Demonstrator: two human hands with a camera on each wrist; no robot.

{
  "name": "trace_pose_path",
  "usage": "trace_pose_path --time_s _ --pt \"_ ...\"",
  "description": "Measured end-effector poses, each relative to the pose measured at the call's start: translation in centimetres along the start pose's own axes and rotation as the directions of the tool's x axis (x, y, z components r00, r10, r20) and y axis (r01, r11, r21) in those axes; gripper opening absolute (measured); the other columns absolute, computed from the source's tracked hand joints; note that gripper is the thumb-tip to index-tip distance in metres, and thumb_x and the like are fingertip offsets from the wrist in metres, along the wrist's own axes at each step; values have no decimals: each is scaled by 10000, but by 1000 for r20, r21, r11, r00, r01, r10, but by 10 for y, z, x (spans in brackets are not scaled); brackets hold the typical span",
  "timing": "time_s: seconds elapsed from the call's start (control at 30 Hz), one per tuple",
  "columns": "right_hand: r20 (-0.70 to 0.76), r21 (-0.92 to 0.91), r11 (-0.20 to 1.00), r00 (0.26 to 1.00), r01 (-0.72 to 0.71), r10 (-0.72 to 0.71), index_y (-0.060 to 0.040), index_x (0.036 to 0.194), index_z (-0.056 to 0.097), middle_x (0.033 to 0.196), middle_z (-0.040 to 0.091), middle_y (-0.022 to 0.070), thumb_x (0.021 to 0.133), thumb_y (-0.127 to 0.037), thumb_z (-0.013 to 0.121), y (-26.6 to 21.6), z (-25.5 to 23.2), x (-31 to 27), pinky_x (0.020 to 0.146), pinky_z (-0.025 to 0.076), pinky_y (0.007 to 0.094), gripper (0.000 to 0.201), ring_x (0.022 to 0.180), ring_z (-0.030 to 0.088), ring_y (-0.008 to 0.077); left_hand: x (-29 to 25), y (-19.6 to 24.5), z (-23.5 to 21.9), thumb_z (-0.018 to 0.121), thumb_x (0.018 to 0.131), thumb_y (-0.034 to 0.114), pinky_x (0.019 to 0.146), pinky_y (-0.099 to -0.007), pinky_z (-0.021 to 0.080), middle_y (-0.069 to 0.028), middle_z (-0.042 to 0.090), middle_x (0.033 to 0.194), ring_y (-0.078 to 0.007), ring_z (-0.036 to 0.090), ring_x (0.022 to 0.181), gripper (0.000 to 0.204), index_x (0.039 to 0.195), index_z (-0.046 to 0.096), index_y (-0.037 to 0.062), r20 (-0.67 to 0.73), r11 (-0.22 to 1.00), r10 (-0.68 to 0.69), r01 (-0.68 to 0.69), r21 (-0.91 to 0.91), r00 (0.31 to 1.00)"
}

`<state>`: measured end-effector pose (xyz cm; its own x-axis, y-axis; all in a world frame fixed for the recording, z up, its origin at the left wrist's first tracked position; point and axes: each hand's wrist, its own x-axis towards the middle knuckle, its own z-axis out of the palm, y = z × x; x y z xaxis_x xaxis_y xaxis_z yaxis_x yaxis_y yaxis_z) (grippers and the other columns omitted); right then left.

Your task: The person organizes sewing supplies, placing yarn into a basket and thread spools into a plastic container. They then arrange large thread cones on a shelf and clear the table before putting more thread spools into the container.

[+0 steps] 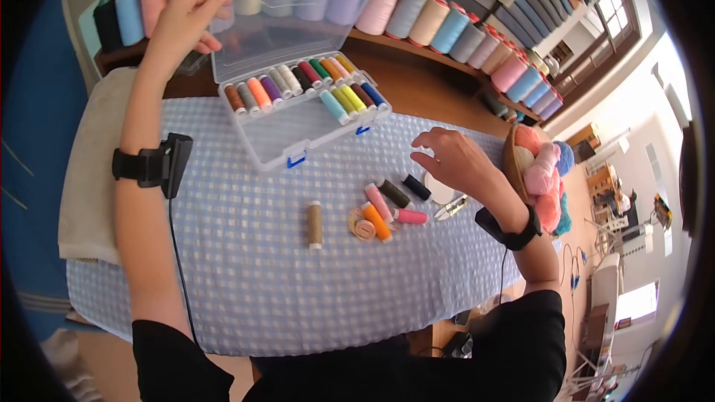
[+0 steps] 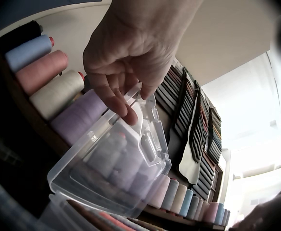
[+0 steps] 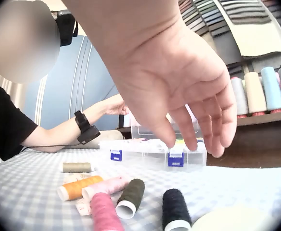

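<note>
The clear plastic case (image 1: 257,150) stands with its lid (image 1: 257,37) raised, and thread spools (image 1: 272,89) lie in rows inside. My left hand (image 1: 186,26) is at the lid's upper left corner; in the left wrist view the thumb and fingers of that hand (image 2: 131,62) pinch the lid's edge (image 2: 68,163). My right hand (image 1: 458,158) hovers over the cloth, right of the case, holding nothing; its fingers hang loosely bent in the right wrist view, palm (image 3: 172,82) showing. Below lie a dark navy spool (image 1: 417,187), a dark green one (image 1: 395,193) and an orange one (image 1: 376,222).
On the checked cloth (image 1: 246,290) are a tan spool (image 1: 315,225), pink spools (image 1: 410,216), small snips (image 1: 450,208) and a white disc (image 1: 438,190). A basket of yarn balls (image 1: 542,179) stands at the right. Large thread cones (image 1: 408,13) line the shelf behind.
</note>
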<state>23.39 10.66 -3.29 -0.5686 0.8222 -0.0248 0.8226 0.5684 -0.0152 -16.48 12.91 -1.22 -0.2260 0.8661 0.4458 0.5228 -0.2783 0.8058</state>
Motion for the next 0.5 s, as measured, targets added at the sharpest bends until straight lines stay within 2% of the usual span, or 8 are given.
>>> trace_pose_path --time_s 0.1,0.13,0.23,0.5 --pt "66 -22 1000 998 -2 4 -60 1056 604 949 632 152 837 -389 575 1 2 -21 757 485 409 396 863 612 315 1 -1 1 489 902 412 453 -181 458 -91 651 962 -111 611 523 433 1103 595 44 5 1000 -12 12 -17 1000" --pt "111 2 1000 993 -27 27 -66 1085 589 944 631 158 819 -476 572 -4 3 -25 768 480 406 489 884 612 313 1 1 0 487 902 413 459 -179 459 -90 651 963 -106 607 525 435 1104 595 44 -1 1000 -21 21 -10 1000" --pt "181 -1 997 981 -75 74 -74 1109 576 933 630 162 794 -514 588 -33 6 -34 757 484 404 542 873 619 321 1 0 0 483 903 416 475 -173 464 -88 651 968 -94 598 529 435 1104 597 48 1 999 -31 31 10 1000" --pt "129 82 997 992 -4 -7 -80 1129 574 865 623 167 830 -534 505 -45 15 -27 692 509 381 548 786 640 298 -1 -1 -1 497 892 430 479 -178 471 -89 648 976 -100 606 533 441 1089 606 52 8 1000 2 -2 -4 1000"
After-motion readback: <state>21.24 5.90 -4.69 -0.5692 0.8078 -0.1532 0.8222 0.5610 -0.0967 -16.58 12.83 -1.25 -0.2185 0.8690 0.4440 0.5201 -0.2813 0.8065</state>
